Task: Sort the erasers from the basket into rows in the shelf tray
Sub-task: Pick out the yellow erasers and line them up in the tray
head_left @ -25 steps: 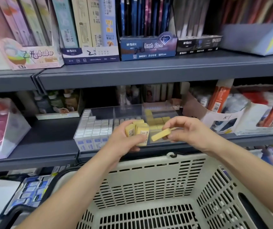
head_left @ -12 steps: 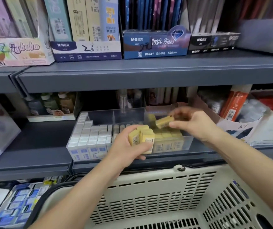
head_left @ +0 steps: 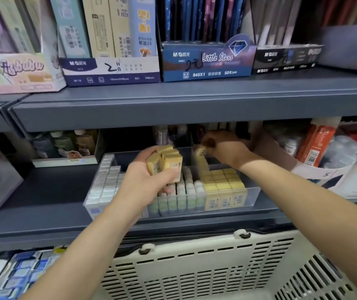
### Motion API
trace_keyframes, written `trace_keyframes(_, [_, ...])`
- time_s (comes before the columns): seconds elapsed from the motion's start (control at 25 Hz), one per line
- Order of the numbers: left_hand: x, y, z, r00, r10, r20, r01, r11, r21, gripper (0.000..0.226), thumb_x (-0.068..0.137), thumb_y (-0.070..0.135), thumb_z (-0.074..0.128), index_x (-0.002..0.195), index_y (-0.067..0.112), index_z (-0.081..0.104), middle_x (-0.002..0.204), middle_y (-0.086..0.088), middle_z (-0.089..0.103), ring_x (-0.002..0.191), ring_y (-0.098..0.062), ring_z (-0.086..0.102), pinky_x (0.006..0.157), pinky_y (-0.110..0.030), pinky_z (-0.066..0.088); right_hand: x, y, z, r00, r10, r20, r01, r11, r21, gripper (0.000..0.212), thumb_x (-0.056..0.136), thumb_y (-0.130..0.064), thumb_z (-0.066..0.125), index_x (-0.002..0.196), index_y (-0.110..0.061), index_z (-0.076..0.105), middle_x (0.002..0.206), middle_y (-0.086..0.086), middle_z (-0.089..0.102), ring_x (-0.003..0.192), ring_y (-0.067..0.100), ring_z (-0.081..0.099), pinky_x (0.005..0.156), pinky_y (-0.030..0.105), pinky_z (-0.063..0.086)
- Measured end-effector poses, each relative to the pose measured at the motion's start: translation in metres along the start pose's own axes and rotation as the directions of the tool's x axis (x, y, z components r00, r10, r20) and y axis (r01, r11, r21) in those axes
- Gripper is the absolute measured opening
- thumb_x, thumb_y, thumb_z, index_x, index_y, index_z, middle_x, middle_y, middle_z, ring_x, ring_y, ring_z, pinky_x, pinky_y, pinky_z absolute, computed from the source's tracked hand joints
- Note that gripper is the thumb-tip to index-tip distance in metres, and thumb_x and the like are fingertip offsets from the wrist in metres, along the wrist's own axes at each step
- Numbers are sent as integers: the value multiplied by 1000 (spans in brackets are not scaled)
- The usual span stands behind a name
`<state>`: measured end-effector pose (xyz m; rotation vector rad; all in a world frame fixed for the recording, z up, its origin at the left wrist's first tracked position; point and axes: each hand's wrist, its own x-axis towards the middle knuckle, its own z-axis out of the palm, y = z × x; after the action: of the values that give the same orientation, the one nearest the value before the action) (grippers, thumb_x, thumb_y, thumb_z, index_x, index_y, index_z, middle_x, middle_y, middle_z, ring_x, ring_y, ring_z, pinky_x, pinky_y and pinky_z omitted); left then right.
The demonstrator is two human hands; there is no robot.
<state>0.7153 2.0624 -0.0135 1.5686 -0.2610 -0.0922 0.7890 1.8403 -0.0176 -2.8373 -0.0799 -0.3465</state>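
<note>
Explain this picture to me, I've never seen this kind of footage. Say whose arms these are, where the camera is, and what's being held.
No machine here: a person wears a camera on the head, looking down at their own two arms. The left hand grips a bunch of yellow erasers. The right hand pinches a single eraser over the back of the clear tray on the shelf, where yellow rows and white rows stand. Below is the cream basket.

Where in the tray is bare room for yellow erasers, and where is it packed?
Bare floor shows at the back of the tray: behind the yellow rows, below the right hand, and behind the white rows. The front is packed wall to wall. The left hand grips yellow erasers.
</note>
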Motion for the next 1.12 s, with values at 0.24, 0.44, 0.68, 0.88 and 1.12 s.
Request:
trace_keyframes(0.24, [13, -10, -4, 999, -26, -33, 25, 999, -40, 41, 75, 4, 72, 96, 36, 56, 72, 7, 70, 52, -16, 63, 45, -23, 50, 0, 8, 19, 999, -31, 40, 31, 999, 21, 22, 92, -14, 43, 103, -17, 62, 115, 5, 61, 103, 25, 58, 77, 18, 34])
trace_keyframes(0.44, [19, -9, 7, 999, -46, 13, 47, 998, -32, 41, 74, 5, 74, 96, 36, 55, 77, 6, 69, 58, -11, 65, 54, -26, 55, -12, -8, -6, 999, -21, 49, 11, 979, 202, 17, 92, -18, 50, 102, -22, 63, 110, 0, 64, 92, 14, 58, 87, 27, 45])
trace_keyframes(0.68, [25, -6, 28, 998, -47, 29, 49, 995, -84, 43, 71, -1, 75, 99, 25, 55, 69, 6, 68, 60, -13, 65, 55, -26, 55, -52, -49, -41, 992, -36, 123, -48, 781, 622, 23, 63, -52, 71, 72, -34, 59, 63, -14, 63, 67, 4, 61, 74, 22, 49])
trace_keyframes(0.88, [24, -2, 39, 983, -117, 139, 161, 916, -368, 32, 73, 5, 70, 100, 16, 57, 73, 4, 73, 71, -11, 71, 58, -23, 57, -58, -39, -47, 993, -8, 116, -78, 698, 712, 14, 79, -19, 71, 85, -29, 63, 69, -13, 60, 65, 4, 59, 72, 17, 46])
trace_keyframes(1.12, [35, 5, 36, 970, -240, 32, 222, 828, -515, 11, 82, 4, 64, 90, 8, 58, 75, -8, 72, 73, -23, 70, 55, -28, 58, -49, -14, -56, 985, 152, 79, -158, 621, 767, 5, 82, -24, 68, 85, -27, 65, 87, -2, 70, 77, 13, 65, 84, 29, 52])
